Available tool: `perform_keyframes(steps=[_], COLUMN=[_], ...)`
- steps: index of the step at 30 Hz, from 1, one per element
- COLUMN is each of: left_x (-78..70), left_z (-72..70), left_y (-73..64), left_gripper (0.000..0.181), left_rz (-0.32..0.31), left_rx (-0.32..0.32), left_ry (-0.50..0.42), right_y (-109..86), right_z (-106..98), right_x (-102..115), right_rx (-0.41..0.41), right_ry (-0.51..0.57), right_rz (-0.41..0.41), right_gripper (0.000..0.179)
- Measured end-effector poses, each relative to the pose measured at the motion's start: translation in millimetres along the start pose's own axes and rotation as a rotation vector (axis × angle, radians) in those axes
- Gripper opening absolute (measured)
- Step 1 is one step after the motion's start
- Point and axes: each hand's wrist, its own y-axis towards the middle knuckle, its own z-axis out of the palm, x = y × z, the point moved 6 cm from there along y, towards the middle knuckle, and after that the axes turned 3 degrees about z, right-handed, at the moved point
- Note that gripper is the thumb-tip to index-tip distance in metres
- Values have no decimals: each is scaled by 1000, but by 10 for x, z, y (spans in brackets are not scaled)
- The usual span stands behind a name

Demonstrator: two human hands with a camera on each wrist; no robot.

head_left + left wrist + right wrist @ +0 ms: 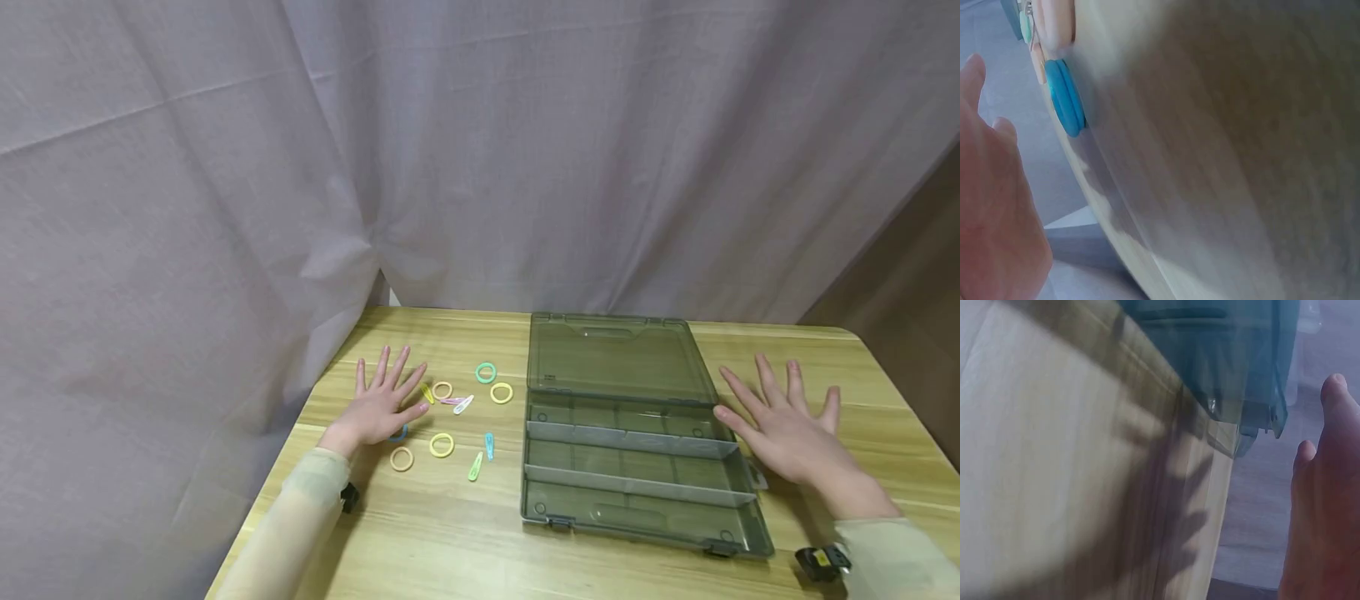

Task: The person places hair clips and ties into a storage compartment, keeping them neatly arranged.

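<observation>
Left hand: left hand [377,412] is spread wide, palm down, not gripping anything.
Right hand: same deal, right hand [798,442] has its fingers fanned out. Thumb overlaps the box edge in the head view, can't tell if it's touching.
Rings: six rings [442,455] scattered mostly just right of the left hand; a blue ring [1066,97] is half hidden by it.
Clips: five clips [490,446] mixed in, between the left hand and the box. Loose spread probably just keeps each one easy to pinch.
Box: storage box [637,508] sits on the counter [435,542], just left of the right hand. Lid [615,358] lies folded back, I'd guess for free access.
Rows: two dividers [637,437] make three long rows; no rings or clips show inside.
</observation>
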Motion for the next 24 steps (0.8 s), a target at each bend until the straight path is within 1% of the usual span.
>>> perform_keyframes(steps=[3,7,9,11,15,16,18,20,22,24], left_x=[8,31,57,91,159,169,181,175,164,151], left_z=[-4,-9,-16,-22,-25,-24,-22,-23,-20,-19], left_y=[11,37,53,73,112,122,137,154,176,200], left_gripper=[75,73,74,73,59,55,48,44,40,37], left_rz=[1,5,4,7,9,9,4,2,-2,-13], left_rx=[-16,-34,-52,-73,-105,-111,-123,-136,-146,-151], left_ry=[-15,-70,-119,-174,-307,-332,-376,-390,-392,-402], right_y=[12,29,29,23,5,4,5,2,-10,-35], right_z=[-32,-95,-114,-102,-19,13,89,171,236,280], right_x=[-4,-28,-53,-86,-141,-149,-166,-182,-199,-221], right_rx=[8,25,37,66,128,142,171,199,213,224], right_ry=[52,232,331,397,504,553,695,836,938,1005], right_rz=[-9,-17,-6,14,24,21,25,34,37,37], right_gripper=[77,72,71,71,70,69,68,68,68,69])
